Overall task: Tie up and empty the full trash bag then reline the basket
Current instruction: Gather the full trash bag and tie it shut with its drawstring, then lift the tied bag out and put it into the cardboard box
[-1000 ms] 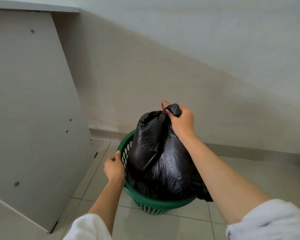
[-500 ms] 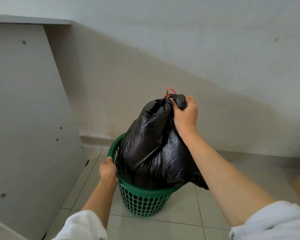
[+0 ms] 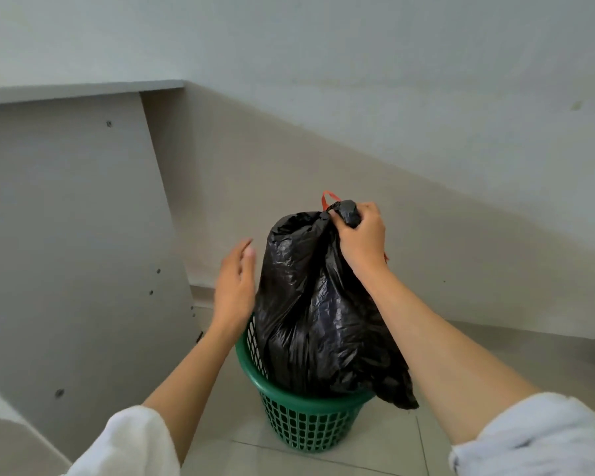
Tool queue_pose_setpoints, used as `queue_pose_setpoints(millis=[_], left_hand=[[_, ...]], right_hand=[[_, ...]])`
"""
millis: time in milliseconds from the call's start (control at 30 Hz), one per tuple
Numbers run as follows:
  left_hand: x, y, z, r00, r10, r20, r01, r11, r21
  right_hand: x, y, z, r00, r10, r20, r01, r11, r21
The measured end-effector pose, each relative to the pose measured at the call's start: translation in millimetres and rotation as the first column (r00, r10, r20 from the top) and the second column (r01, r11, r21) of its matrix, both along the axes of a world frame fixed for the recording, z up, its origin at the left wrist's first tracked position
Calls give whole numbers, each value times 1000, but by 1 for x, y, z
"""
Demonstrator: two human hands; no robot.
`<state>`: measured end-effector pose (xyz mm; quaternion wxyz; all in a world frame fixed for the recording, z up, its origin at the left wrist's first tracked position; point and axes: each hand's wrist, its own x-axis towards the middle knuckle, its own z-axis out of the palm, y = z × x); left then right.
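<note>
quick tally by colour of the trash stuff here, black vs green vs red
black: 1, the trash bag
green: 1, the basket
red: 1, the drawstring
total: 3

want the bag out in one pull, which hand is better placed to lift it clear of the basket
Right. The right hand grips the gathered neck of the black bag, so it can probably pull straight up. The left hand is open beside the bag, holding nothing; it suits steadying the green basket.
</note>
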<state>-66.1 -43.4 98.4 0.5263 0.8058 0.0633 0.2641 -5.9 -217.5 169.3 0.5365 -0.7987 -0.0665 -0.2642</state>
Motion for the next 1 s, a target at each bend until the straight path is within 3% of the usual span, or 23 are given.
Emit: queue_pose_setpoints(millis=[67,133,167,200,300,367,533,767,833,1000], left_hand=[[0,-19,37,968,-185,172,146,966,215],[7,-33,57,956,-272,108,190,857,479],[11,-37,61,957,-290,17,237,811,534],[15,-40,62,943,-319,-94,318,784,532],[22,-43,68,824,-453,-341,556,762,332],[27,-43,82,803,-488,-342,583,761,284],[43,-41,147,852,-423,-308,508,811,291],[36,-49,280,706,-520,-481,672,707,222],[23,-60,319,721,-501,-478,653,722,229],[-19,-84,408,889,-354,-290,438,844,310]], right_hand=[[3,4,7,1000,1,-17,-1,1000,-30],[8,7,15,999,-15,-39,13,999,-38],[10,7,20,998,-28,-58,27,999,-25],[13,7,25,995,-41,-89,40,999,-7],[19,4,45,981,-33,-192,40,999,33],[18,2,64,969,-9,-245,27,997,70],[14,-8,125,937,103,-335,-80,993,82],[1,-38,251,796,355,-491,-313,935,169],[-7,-46,291,754,413,-511,-328,910,252],[-28,-64,388,733,440,-519,-280,890,360]])
